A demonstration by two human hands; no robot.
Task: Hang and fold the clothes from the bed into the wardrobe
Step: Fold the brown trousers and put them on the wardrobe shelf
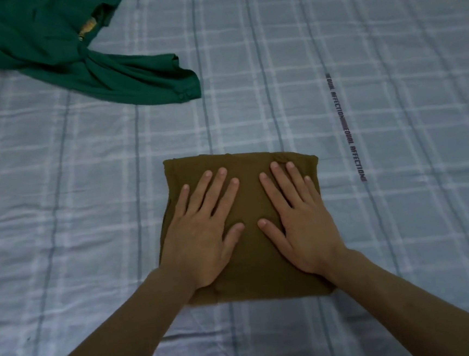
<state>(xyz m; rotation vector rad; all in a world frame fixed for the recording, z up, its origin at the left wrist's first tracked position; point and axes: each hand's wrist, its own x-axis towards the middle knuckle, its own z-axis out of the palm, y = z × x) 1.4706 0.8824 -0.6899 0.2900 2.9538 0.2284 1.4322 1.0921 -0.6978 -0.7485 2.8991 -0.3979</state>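
A brown garment (pixel 253 264) lies folded into a neat square in the middle of the bed. My left hand (pixel 204 231) rests flat on its left half with fingers spread and straight. On the right half my right hand (pixel 298 220) presses down the same way, palm down. Both hands lie side by side, thumbs nearly meeting. A green long-sleeved garment (pixel 46 49) is spread unfolded at the far left, one sleeve stretching toward the centre.
The bed is covered by a pale blue checked sheet (pixel 358 53) with a line of printed lettering to the right of the brown garment. No wardrobe is in view.
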